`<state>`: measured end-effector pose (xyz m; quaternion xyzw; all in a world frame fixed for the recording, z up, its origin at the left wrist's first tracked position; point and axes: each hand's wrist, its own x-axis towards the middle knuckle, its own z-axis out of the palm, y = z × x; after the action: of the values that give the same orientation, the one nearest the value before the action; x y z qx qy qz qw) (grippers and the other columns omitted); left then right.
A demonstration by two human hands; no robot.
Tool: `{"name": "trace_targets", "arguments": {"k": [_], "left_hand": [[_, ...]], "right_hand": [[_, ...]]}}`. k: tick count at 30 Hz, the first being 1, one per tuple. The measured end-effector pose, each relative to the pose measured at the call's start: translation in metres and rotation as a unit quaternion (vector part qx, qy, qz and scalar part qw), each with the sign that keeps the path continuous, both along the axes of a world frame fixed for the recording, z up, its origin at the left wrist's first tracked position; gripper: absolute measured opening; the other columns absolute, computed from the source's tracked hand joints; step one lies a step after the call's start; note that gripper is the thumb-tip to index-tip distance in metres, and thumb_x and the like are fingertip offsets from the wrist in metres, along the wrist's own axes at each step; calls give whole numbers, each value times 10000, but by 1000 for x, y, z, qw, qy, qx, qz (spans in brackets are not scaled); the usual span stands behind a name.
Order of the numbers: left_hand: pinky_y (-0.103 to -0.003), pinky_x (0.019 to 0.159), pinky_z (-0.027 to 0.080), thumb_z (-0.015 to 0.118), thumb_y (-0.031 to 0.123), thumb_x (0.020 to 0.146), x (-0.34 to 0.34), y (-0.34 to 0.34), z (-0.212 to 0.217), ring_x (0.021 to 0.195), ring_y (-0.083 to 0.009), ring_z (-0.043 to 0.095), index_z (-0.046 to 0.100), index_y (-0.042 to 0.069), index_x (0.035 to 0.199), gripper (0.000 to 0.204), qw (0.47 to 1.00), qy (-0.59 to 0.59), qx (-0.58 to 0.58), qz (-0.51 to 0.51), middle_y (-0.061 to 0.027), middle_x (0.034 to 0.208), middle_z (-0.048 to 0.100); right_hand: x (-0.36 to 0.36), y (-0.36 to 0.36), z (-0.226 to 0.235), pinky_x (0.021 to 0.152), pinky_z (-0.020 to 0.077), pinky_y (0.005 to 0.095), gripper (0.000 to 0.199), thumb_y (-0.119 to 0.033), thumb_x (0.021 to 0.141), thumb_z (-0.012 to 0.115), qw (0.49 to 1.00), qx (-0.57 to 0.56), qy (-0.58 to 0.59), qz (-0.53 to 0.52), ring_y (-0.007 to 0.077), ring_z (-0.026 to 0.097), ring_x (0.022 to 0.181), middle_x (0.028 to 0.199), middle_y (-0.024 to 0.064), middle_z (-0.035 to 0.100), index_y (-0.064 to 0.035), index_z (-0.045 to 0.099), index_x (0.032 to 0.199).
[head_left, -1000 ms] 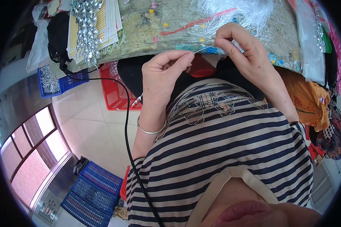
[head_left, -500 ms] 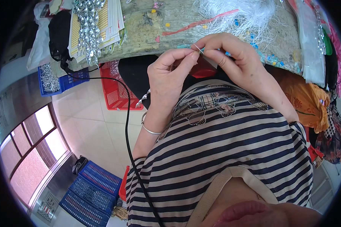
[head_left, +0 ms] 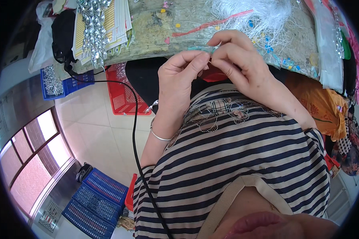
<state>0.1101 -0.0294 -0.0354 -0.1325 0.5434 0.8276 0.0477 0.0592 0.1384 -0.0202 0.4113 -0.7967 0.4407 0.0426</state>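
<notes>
Just off the near edge of the worktable point(head_left: 147, 40), my two hands meet with their fingertips almost touching. My left hand point(head_left: 179, 75) is closed, thumb pressed against the index finger. A short bit of thin white string point(head_left: 210, 61) shows at the fingertips; most of it is hidden. My right hand point(head_left: 245, 61) pinches at the same spot, thumb against a bent finger, with the index finger raised and curved above. Beyond the right hand lies a loose tangle of white strings point(head_left: 263, 16) on the table, with a pinkish-red strip point(head_left: 211, 24) beside it.
Silver twisted strands point(head_left: 93, 32) lie over a stack of cards point(head_left: 117, 30) at far left. Clear plastic bags point(head_left: 329, 55) hang over the table's right side. Below are a red basket point(head_left: 121, 97), a blue basket point(head_left: 52, 95) and a black cable point(head_left: 135, 127). Blue trays point(head_left: 95, 203) sit lower left.
My right hand's index finger has lifted away from the pinch, and its other fingers have curled in. The white string, plainer before, is now mostly hidden. My left hand has shifted slightly right.
</notes>
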Motion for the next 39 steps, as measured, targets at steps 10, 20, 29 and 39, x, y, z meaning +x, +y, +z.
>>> {"name": "trace_targets", "arguments": {"k": [10, 20, 29, 39], "left_hand": [[-189, 605, 388, 648, 83, 851, -1, -2, -11, 665, -56, 497, 644, -3, 861, 87, 963, 163, -214, -33, -9, 749, 606], [-193, 610, 408, 656, 55, 830, 0, 1, -2, 667, -71, 528, 660, -18, 893, 97, 999, 4, -30, -19, -38, 787, 639], [-186, 635, 431, 650, 16, 831, 0, 3, -11, 698, -57, 541, 661, -6, 903, 76, 985, 82, -153, 12, -23, 787, 628], [-209, 633, 458, 649, -12, 803, -1, 5, -12, 687, -96, 574, 647, -9, 885, 82, 929, 189, -318, 7, -63, 794, 615]], "right_hand": [[-5, 1, -8, 755, 387, 211, 77, -95, 939, 497, 928, -85, -361, 8, 82, 455, 823, 960, 14, 478, -21, 519, 929], [-12, -2, -16, 785, 417, 252, 89, -76, 891, 566, 986, -78, -142, -39, 143, 521, 895, 942, 53, 532, -15, 614, 933], [0, 1, -6, 679, 441, 241, 96, -28, 843, 622, 984, -33, -161, -64, 153, 557, 769, 856, 66, 574, 1, 637, 933], [-3, 1, -6, 588, 456, 245, 98, -8, 783, 667, 994, 5, -88, -68, 164, 578, 697, 797, 69, 579, 0, 651, 879]]}}
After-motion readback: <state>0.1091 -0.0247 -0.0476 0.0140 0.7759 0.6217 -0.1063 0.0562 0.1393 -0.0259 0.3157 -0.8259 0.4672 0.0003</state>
